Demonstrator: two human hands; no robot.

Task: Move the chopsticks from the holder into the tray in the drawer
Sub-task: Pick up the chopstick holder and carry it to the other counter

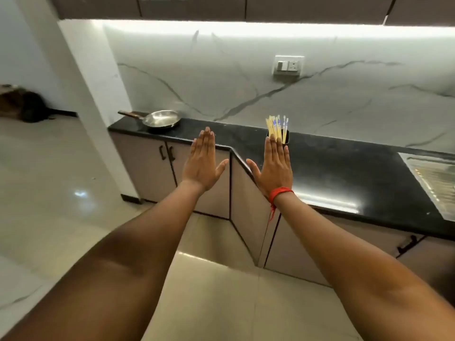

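Note:
Several pale chopsticks (pixel 277 126) with blue-patterned tops stand upright in a dark holder (pixel 286 139) on the black countertop (pixel 344 173). My right hand (pixel 274 166), with a red thread at the wrist, is stretched out flat, back up, and its fingertips overlap the holder's lower part in the view. My left hand (pixel 203 163) is held out flat beside it, over the counter's corner. Both hands hold nothing. All drawers and cabinet doors look closed; no tray is visible.
A steel frying pan (pixel 161 119) sits at the counter's left end. A steel sink (pixel 435 183) lies at the right edge. Below the counter are beige cabinets with black handles (pixel 407 244). A wall socket (pixel 288 65) is on the marble backsplash. Glossy tiled floor lies in front.

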